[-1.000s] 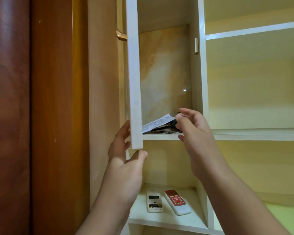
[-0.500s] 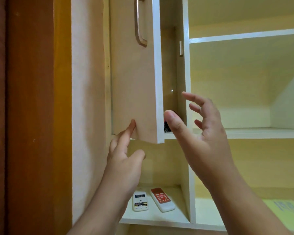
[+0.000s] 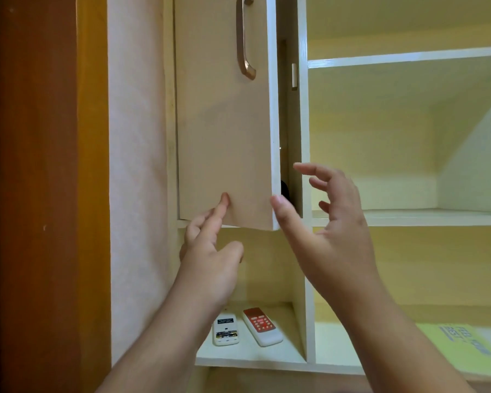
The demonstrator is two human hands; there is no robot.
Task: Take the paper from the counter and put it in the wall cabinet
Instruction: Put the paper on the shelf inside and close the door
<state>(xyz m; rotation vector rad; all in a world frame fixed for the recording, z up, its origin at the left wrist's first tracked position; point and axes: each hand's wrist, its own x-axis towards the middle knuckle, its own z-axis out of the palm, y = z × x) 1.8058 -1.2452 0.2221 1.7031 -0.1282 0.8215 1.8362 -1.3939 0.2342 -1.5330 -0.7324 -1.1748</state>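
Observation:
The wall cabinet's beige door [image 3: 224, 123] with a metal handle [image 3: 244, 41] stands nearly closed, leaving a narrow dark gap at its right edge. The paper is hidden behind the door; only a small dark object [image 3: 284, 190] shows in the gap. My left hand [image 3: 210, 251] is below the door's bottom edge, its index fingertip pressing on the door's front. My right hand [image 3: 326, 231] hovers just right of the door edge, fingers spread, holding nothing.
Open cream shelves [image 3: 408, 217] lie to the right of the cabinet. Two remote controls, a white remote [image 3: 225, 329] and a red-faced remote [image 3: 262, 326], lie on the lower shelf. A green sheet [image 3: 459, 344] rests at the lower right. A brown door frame [image 3: 37, 194] stands at left.
The door has swung from wide open to nearly closed under my left hand. My right hand let go of the paper inside, withdrew from the compartment and opened.

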